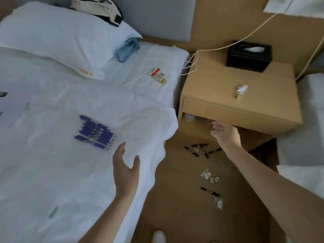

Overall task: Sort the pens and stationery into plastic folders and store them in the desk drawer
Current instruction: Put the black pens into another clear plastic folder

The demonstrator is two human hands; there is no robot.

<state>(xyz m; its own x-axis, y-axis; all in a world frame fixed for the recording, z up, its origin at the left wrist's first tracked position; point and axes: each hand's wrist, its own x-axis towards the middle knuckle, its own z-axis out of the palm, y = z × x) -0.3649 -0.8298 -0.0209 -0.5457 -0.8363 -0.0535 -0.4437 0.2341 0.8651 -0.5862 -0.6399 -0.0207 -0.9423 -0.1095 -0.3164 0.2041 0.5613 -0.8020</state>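
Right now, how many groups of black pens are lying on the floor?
2. One scattered cluster of black pens lies below the nightstand drawer, near the right hand; one pair of black pens lies nearer the camera. Others may be hidden under the bed.

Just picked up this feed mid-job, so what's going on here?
A person is sorting stationery by a bed. The right hand reaches open under the closed wooden nightstand drawer; the left hand hovers open beside the blue pens in a clear plastic folder on the white bed sheet. Black pens lie on the floor.

Two bare forearms, no sleeves, left hand (125, 170), right hand (226, 135)
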